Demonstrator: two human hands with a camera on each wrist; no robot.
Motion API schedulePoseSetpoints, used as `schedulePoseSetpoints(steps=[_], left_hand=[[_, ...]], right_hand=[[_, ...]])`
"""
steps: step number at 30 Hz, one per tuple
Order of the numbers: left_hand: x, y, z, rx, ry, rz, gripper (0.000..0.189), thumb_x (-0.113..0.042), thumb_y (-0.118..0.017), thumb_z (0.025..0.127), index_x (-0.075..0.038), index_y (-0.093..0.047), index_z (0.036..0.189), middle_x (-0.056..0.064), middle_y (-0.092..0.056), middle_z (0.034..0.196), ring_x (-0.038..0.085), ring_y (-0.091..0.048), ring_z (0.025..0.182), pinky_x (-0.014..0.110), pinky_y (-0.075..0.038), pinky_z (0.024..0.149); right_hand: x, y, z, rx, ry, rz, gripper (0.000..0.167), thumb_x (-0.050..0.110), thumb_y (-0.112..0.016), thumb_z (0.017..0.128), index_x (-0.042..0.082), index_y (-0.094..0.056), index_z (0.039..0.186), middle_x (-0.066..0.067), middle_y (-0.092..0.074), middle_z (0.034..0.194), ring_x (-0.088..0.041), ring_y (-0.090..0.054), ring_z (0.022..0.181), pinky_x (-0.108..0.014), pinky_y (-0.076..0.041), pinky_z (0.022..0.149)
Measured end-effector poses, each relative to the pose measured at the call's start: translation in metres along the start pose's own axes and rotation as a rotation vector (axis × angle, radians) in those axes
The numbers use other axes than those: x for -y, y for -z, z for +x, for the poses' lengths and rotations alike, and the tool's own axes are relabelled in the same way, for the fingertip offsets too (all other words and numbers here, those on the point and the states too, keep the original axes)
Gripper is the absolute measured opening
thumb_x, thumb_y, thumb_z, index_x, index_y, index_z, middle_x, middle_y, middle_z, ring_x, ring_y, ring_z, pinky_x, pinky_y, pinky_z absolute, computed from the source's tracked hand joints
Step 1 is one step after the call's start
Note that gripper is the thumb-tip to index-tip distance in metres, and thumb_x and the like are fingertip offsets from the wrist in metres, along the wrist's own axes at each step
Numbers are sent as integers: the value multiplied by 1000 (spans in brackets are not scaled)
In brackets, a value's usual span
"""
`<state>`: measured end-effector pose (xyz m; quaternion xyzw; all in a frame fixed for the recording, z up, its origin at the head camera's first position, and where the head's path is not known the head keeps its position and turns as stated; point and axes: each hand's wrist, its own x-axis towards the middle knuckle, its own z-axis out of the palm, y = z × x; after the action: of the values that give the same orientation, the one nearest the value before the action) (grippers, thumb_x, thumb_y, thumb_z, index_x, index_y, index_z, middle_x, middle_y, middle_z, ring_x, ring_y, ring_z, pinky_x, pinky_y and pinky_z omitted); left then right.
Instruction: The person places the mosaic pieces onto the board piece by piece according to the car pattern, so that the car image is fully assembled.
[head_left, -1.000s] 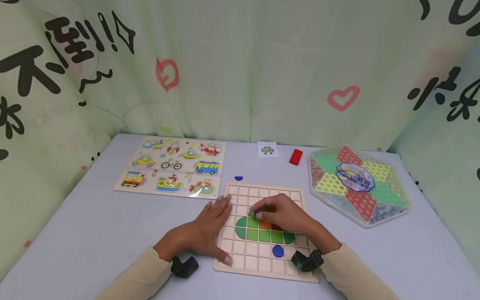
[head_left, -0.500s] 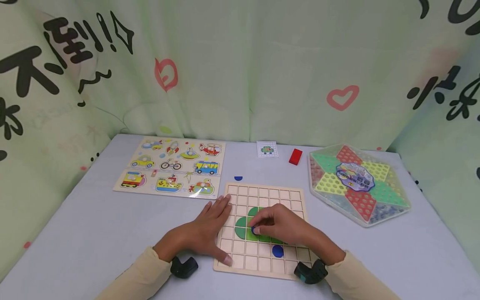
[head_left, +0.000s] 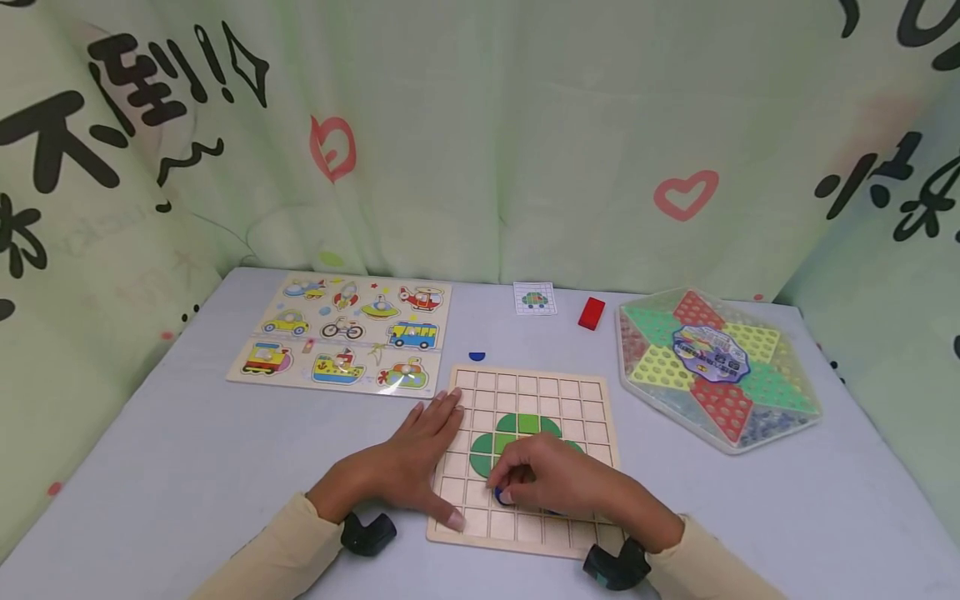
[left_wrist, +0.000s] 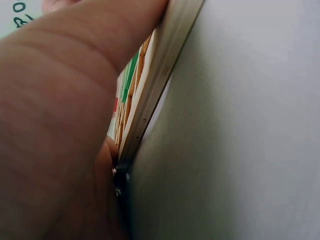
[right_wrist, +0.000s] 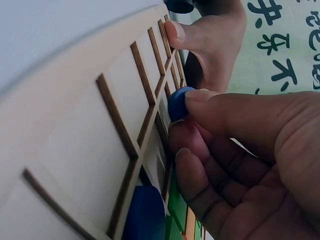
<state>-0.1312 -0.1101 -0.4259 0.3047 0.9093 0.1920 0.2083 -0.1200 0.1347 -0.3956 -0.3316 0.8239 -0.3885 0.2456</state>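
Note:
A pale wooden grid board [head_left: 476, 521] lies in front of the person in the head view. The left hand [head_left: 412, 462] rests along its left edge, fingers spread and thumb at the near corner. Over the board's lower left cells, the right hand [head_left: 551, 475] pinches a round blue piece [right_wrist: 178, 104] between thumb and fingertips, close over the grid. Another blue piece [right_wrist: 144, 215] sits in a cell to the right, mostly hidden by that hand in the head view. Green pieces [head_left: 528, 423] form a rounded shape mid-board, its lower right part covered by the right hand.
Past the board lie a blue half-disc [head_left: 477, 357], a small pattern card [head_left: 545, 308] and a red block [head_left: 592, 313]. A vehicle picture puzzle [head_left: 360, 335] is at the back left, a hexagonal game box [head_left: 712, 417] at the right. A printed curtain [head_left: 495, 167] hangs behind.
The right hand has moved toward the near side of the board with the blue piece, from the top of the green shape to below it. The left hand has stayed in place.

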Motion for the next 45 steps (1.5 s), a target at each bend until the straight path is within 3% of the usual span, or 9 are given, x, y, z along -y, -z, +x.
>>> schedulePoseSetpoints(steps=[8, 17, 24, 29, 39, 45], left_hand=[[0, 2, -1, -1, -12, 4, 133, -76, -72, 63, -7, -8, 157, 3, 13, 162, 19, 15, 146, 44, 4, 116], [0, 3, 0, 2, -8, 3, 132, -75, -73, 63, -7, -8, 157, 3, 12, 162, 20, 14, 146, 45, 4, 116], [0, 3, -1, 5, -7, 2, 132, -75, -73, 63, -7, -8, 157, 3, 13, 162, 19, 14, 146, 44, 5, 116], [0, 3, 0, 4, -6, 4, 133, -76, -72, 63, -7, -8, 157, 2, 13, 162, 19, 14, 146, 44, 6, 116], [0, 4, -1, 12, -12, -2, 133, -76, -72, 63, -7, -7, 157, 4, 14, 162, 20, 15, 146, 45, 6, 115], [1, 2, -1, 7, -17, -10, 133, -76, -72, 63, -7, -8, 157, 4, 13, 162, 20, 15, 146, 46, 6, 115]], right_hand=[[5, -4, -1, -54, 5, -90, 18, -2, -74, 83, 16, -74, 86, 15, -62, 80, -4, -56, 74, -22, -51, 66], [7, -9, 1, -89, -7, -189, 13, 0, -74, 84, 11, -77, 91, 10, -66, 83, -1, -56, 77, -20, -50, 70], [8, -4, 1, -79, -42, -129, 15, 0, -71, 86, 13, -77, 91, 14, -66, 83, -3, -58, 79, -22, -51, 71], [4, 6, 4, -105, -41, -100, 13, 2, -70, 88, 12, -76, 95, 10, -67, 88, -6, -59, 82, -24, -51, 73], [3, 20, 26, -203, -9, -96, 11, 6, -71, 89, 9, -75, 99, 6, -70, 92, -6, -61, 81, -25, -52, 73], [7, 26, 41, -252, -72, -101, 14, 6, -70, 90, 10, -75, 102, 6, -70, 95, -10, -60, 81, -25, -52, 75]])
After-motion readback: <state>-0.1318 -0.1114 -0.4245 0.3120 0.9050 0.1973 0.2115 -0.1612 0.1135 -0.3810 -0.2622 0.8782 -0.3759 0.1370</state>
